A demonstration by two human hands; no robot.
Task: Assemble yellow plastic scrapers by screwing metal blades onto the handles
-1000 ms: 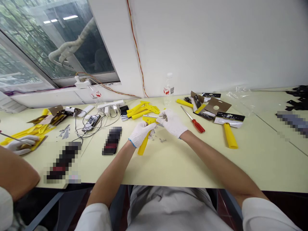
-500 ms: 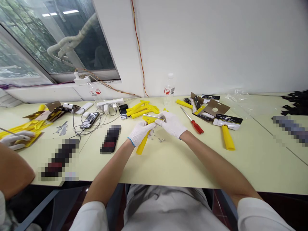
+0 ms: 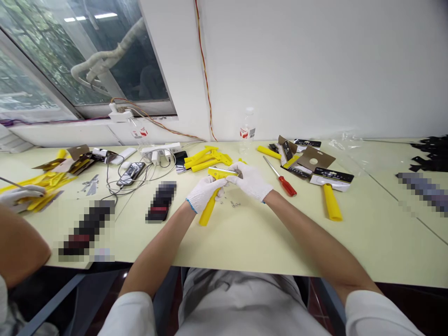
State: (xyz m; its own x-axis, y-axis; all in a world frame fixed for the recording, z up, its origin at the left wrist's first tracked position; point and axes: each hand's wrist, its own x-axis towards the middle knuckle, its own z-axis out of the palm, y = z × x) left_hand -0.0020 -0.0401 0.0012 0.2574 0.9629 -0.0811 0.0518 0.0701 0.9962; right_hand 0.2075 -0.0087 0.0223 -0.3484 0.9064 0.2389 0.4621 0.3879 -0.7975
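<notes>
The two hands are together near the middle of the long pale yellow table (image 3: 266, 247), and both wear white knit gloves. The left hand (image 3: 205, 192) closes around a yellow plastic scraper (image 3: 209, 212), just under its wide head, and the handle points down toward the near table edge. The right hand (image 3: 251, 182) is at the right end of the head and pinches it there. A thin metal blade (image 3: 222, 171) lies along the far edge of the head.

Just beside the hands, a few small screws (image 3: 234, 203) lie on the table. To the far left of them is a group of yellow scraper parts (image 3: 206, 158). To the right is a screwdriver with red handle (image 3: 287, 185), and further right are printed packaging cards (image 3: 331, 176) with a yellow handle (image 3: 332, 201).

At the far edge stands a clear plastic bottle (image 3: 247, 130). On the left are a white power strip (image 3: 157, 149), tangled cables (image 3: 147, 175) and a phone (image 3: 130, 173). Some objects are blurred, so I cannot tell them, for example one (image 3: 161, 201) near the middle. At far left, a co-worker's gloved hand (image 3: 21, 195) holds a thin metal tool over yellow parts (image 3: 45, 186).
</notes>
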